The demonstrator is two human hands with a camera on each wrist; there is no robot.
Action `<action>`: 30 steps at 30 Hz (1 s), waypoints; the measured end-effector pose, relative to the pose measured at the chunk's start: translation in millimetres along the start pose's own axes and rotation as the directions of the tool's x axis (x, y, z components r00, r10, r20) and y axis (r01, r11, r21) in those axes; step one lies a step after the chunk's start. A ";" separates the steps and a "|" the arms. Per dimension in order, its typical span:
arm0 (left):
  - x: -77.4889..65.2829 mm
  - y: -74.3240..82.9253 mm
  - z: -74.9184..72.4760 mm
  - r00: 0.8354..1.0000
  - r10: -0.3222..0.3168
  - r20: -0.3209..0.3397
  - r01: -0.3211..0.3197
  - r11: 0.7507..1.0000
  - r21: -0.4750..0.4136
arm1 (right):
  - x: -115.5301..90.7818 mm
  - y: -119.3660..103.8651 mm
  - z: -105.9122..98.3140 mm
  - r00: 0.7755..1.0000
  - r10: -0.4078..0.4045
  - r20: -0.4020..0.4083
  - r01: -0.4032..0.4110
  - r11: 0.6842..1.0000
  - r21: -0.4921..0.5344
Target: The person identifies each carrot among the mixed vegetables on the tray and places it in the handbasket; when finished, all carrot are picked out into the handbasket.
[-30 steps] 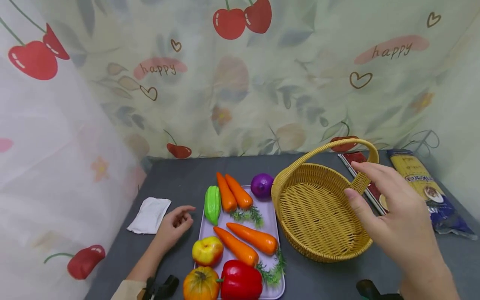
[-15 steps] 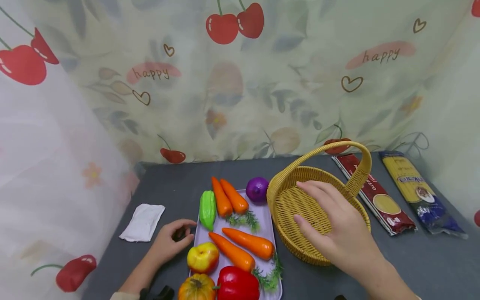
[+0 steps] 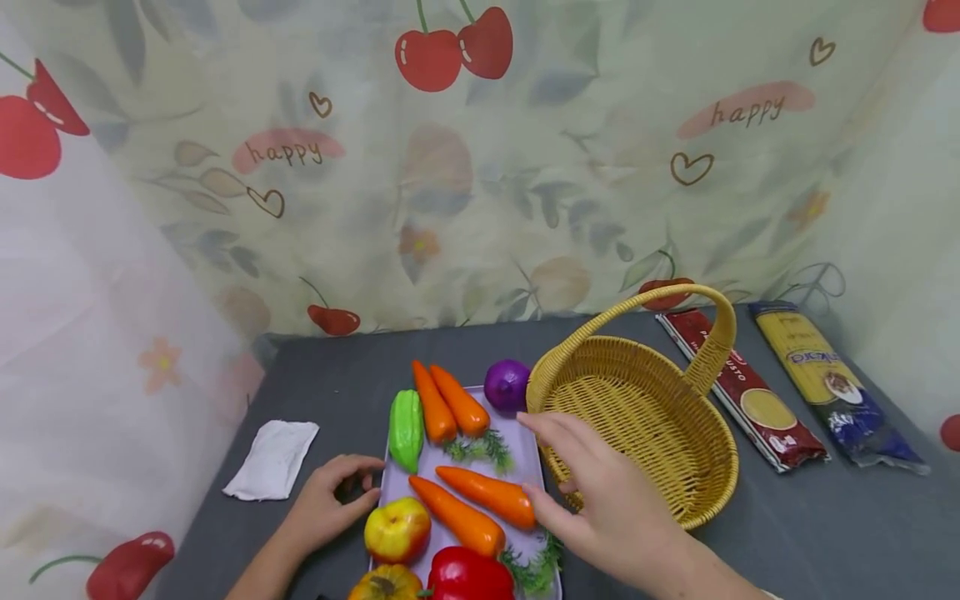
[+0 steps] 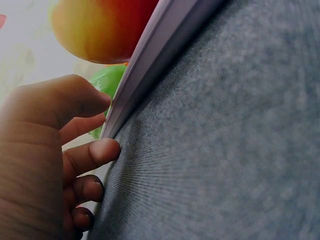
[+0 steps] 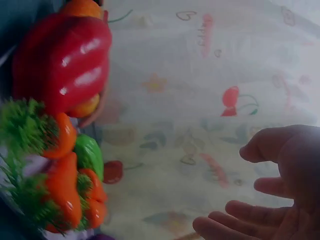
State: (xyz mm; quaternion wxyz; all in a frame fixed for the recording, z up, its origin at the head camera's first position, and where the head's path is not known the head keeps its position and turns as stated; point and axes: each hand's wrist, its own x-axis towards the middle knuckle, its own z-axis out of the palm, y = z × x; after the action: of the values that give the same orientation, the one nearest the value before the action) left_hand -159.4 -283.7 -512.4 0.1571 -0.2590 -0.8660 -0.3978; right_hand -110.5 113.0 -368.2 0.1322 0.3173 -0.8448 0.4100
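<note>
My left hand [image 3: 326, 504] rests at the left edge of the lilac tray [image 3: 527, 454], its fingers loosely bent; in the left wrist view the thumb tip meets the tray's rim [image 4: 137, 70]. Over the tray's right side hovers my right hand [image 3: 611, 500], fingers spread and holding nothing, partly covering the basket. Its thumb overlaps the end of an orange carrot [image 3: 491, 496]. Also on the tray are other carrots [image 3: 457, 517], a green ridged vegetable [image 3: 406, 429], a purple onion [image 3: 507, 385], a red-yellow apple [image 3: 397, 530], a red bell pepper [image 3: 468, 575] and a small pumpkin [image 3: 386, 583].
A yellow wicker basket [image 3: 708, 446] with a tall handle stands right of the tray. Beyond it lie a red packet [image 3: 750, 396] and a yellow-blue pasta bag [image 3: 832, 379]. A folded white cloth [image 3: 272, 460] lies at the left. A printed curtain closes the back.
My right hand has moved left from the basket's right side, across the basket, to the tray's right side. My left hand has come up to the tray's left edge. The view has shifted slightly.
</note>
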 end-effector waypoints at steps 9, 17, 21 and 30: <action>-0.7 3.7 -3.1 0.998 -0.051 0.022 0.050 0.998 0.023 | -3.9 3.9 32.6 0.978 0.078 0.195 -0.083 0.996 0.022; -1.4 6.2 -2.7 0.997 -0.075 0.026 0.074 0.997 0.024 | -9.6 21.0 63.6 0.947 0.181 0.265 -0.158 0.982 -0.107; 0.1 5.9 -1.8 0.995 -0.090 0.037 0.089 0.996 0.030 | -14.5 28.1 73.6 0.917 0.252 0.309 -0.211 0.965 -0.158; -0.3 5.1 -1.9 0.993 -0.107 0.040 0.105 0.994 0.028 | -17.9 33.7 82.4 0.912 0.299 0.279 -0.219 0.933 -0.286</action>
State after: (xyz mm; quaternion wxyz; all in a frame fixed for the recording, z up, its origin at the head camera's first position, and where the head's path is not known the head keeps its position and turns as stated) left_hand -156.2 -282.4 -508.3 0.1211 -0.2188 -0.8868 -0.3887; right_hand -115.5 72.3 -449.2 -0.0231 0.2444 -0.9343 0.2584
